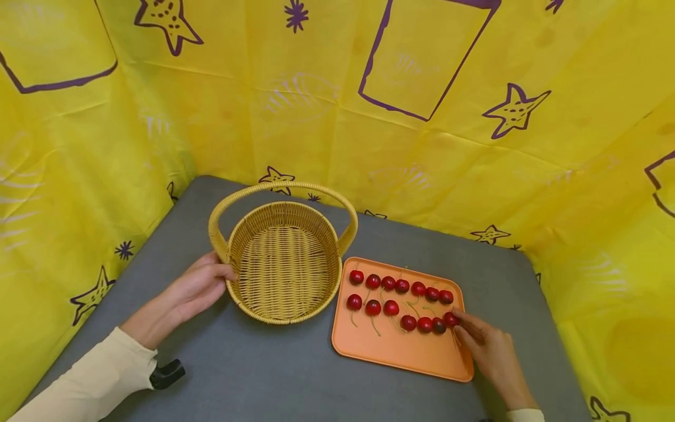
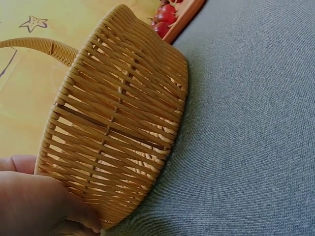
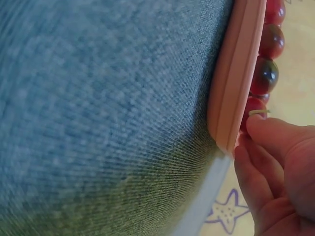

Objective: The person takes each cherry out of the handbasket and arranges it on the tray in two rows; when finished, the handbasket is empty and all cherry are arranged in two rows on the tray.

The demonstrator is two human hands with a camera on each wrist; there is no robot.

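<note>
A round yellow wicker basket with a tall arched handle stands upright with nothing in it. At its left side my left hand grips the rim, fingers over the edge and thumb against the woven outer wall. To the right of the basket lies an orange tray with two rows of dark red cherries, many with green stems. My right hand reaches over the tray's right edge. Its thumb and fingers pinch the cherry at the right end of the near row.
Both basket and tray rest on a grey cloth-covered table. A yellow curtain with purple starfish drawings surrounds the table at the back and sides. The basket's right side is close to the tray's left edge.
</note>
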